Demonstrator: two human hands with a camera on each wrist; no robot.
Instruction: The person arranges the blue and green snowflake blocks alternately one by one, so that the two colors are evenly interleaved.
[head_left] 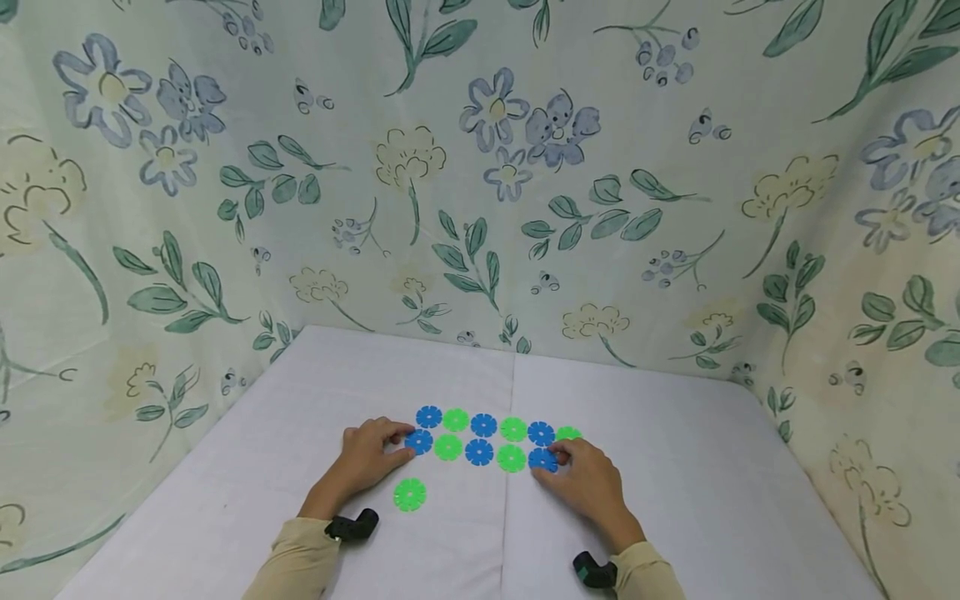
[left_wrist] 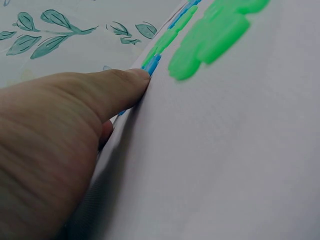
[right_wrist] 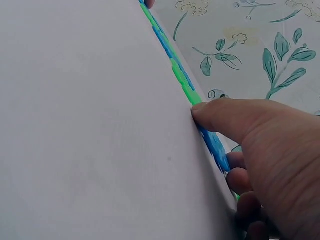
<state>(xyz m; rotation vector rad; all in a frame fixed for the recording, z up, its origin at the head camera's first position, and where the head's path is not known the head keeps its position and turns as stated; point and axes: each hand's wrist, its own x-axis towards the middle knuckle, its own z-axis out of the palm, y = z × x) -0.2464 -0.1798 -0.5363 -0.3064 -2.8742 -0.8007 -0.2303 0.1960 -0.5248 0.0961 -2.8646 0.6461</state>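
Notched plastic building discs lie flat in two rows, blue and green in turn. My left hand (head_left: 371, 454) has thumb and forefinger at opposite edges of the blue disc (head_left: 419, 442) at the front row's left end. In the left wrist view the thumb (left_wrist: 125, 85) touches that disc's edge. At the other end of this row, my right hand (head_left: 588, 479) pinches another blue disc (head_left: 542, 459) between thumb and fingers; the right wrist view shows its blue side (right_wrist: 214, 147). A green disc (head_left: 567, 433) behind it is partly hidden by the right hand.
A single green disc (head_left: 409, 494) lies apart, nearer me than the rows. White cloth (head_left: 675, 467) with a crease covers the table. A flowered curtain (head_left: 480, 167) stands behind and at both sides. Each wrist wears a black camera mount (head_left: 352, 526).
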